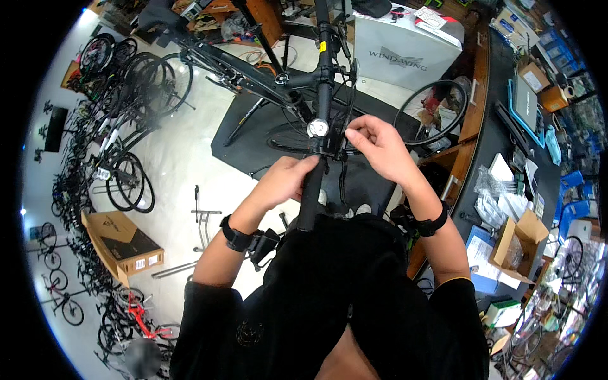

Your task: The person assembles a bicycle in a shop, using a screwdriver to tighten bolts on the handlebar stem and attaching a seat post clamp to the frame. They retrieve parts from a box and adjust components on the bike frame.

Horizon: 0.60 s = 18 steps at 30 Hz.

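Our left grip (pixel 288 180), half curled, touches the long black tubular handlebar (pixel 324 69) at the frame's upper centre, our right grip (pixel 383 149) nearly pinches beside it, either's hold unclear, as we apparently adjust the slim black lever (pixel 342 182), next needing the handlebar steady.
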Tool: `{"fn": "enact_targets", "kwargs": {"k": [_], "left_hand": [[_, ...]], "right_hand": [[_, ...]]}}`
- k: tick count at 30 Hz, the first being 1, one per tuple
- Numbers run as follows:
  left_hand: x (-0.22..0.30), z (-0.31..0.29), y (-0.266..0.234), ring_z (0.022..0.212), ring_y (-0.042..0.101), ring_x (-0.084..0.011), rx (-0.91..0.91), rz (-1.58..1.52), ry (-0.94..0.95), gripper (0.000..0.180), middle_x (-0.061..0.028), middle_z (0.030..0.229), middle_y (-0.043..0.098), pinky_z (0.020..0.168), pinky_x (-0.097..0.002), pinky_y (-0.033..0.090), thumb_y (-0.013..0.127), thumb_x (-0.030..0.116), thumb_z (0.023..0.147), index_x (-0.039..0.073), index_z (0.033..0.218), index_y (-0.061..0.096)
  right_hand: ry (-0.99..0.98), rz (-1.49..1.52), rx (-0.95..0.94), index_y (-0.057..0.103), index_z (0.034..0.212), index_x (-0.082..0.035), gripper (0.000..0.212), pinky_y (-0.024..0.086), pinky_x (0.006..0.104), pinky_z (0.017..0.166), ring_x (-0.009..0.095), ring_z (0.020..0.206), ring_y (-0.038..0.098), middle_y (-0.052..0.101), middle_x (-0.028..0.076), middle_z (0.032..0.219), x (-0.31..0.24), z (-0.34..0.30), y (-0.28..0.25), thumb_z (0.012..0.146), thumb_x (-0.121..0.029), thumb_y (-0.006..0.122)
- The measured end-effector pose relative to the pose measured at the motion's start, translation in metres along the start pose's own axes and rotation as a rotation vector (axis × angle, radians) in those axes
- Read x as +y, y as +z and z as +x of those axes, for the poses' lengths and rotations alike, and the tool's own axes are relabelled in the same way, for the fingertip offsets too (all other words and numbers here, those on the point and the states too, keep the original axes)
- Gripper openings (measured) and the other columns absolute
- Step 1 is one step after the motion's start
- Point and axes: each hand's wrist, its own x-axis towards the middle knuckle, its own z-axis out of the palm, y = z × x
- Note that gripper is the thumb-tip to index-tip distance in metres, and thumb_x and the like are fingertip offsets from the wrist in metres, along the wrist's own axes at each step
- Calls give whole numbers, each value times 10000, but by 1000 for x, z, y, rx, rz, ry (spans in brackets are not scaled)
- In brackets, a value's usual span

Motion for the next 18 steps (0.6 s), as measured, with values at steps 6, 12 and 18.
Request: {"fn": "enact_targets", "kwargs": {"k": [6, 12, 18], "left_hand": [[-8, -6, 7, 607, 639, -177, 139, -109, -89, 798, -112, 700, 649, 561, -268, 513, 366, 681, 926, -52, 820, 664], [-30, -18, 7, 673, 648, -176, 147, -143, 76, 536, -110, 779, 654, 635, -268, 525, 506, 442, 981, -74, 919, 641], [-113, -24, -19, 776, 674, -189, 86, -177, 55, 480, -121, 830, 674, 734, -296, 522, 533, 440, 962, -31, 985, 628]], "right_hand": [[2, 98, -69, 612, 961, 23, 247, 435, 255, 585, 84, 629, 498, 577, 23, 708, 8, -9, -8, 911, -215, 657], [-17, 101, -146, 595, 930, 24, 253, 432, 249, 577, 80, 627, 503, 576, 25, 701, 16, -18, 2, 903, -217, 666], [60, -134, -328, 572, 946, 16, 240, 437, 243, 596, 79, 660, 519, 580, 21, 755, -8, -41, 7, 904, -201, 666]]}}
